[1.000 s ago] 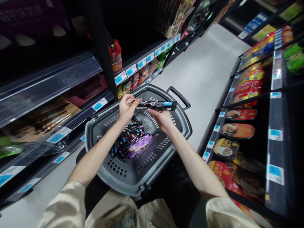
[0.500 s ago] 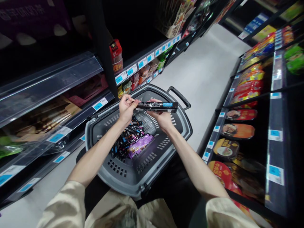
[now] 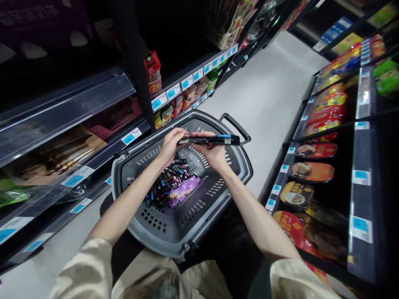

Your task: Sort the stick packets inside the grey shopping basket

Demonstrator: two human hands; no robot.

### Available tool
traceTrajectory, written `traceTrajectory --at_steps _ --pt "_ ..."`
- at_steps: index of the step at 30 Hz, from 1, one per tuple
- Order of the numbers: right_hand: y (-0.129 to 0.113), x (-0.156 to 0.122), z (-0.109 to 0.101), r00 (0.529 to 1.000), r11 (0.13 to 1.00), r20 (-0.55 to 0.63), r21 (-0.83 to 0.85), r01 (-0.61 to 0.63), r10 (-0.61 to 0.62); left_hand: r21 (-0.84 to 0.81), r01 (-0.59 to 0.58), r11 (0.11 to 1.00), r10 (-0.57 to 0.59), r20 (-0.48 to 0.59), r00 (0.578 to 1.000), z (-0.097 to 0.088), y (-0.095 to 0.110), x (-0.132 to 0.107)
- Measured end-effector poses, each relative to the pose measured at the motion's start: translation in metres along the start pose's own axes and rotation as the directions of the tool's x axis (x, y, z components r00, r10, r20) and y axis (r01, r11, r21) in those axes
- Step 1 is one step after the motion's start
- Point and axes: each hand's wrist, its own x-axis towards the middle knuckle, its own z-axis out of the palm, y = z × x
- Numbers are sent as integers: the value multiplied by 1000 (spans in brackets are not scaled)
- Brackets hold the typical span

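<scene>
1. Fingers of the left hand (image 3: 171, 144) are drawn together, pinching the left end of a slim black packet (image 3: 218, 140); whether it is one packet or several stacked, I cannot tell.
2. Right hand (image 3: 215, 157) is partly curled round the packet's middle, fingertips showing past the far edge; how firmly it grips, I cannot tell.
3. Packet lies nearly level above the grey basket (image 3: 173, 225), its blue-marked right end overlapping the rim in view, near the black handle (image 3: 239, 125).
4. Inside the basket, small dark wrappers (image 3: 176, 171) are heaped on the bottom, with a purple packet (image 3: 185, 191) just beside them.
5. Shelves with price labels (image 3: 131, 136) line the left; bagged goods (image 3: 326, 118) and lidded bowls (image 3: 297, 194) fill the right, beyond the pale floor (image 3: 264, 79).
</scene>
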Motion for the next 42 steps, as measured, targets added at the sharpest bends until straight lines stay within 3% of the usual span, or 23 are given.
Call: traceTrajectory --at_steps 4,10,14,25,29,32,37,42 --pt "4 4 0 993 999 -116 43 -13 18 15 68 998 -69 110 991 0 -3 -2" --pt "2 7 -2 985 996 -169 79 -32 45 301 -78 950 -3 258 966 6 1 -8" --pt "3 8 -3 985 998 -169 63 -14 24 400 -78 913 -48 295 954 8 6 -12" --pt "5 7 -4 990 1000 -140 16 -20 22 710 -326 624 106 336 936 8 14 -21" --pt "5 7 -7 997 999 -77 -35 23 -26 713 -453 536 275 360 892 8 9 -21" --pt "6 5 -9 998 980 31 -193 56 -51 710 -484 512 352 340 872 6 5 -19" --pt "9 -5 -9 947 835 296 -486 260 -123 719 -462 519 368 300 880 5 7 -19" --pt "14 -8 -8 938 850 333 -461 254 -99 702 -489 517 387 318 866 8 14 -20"
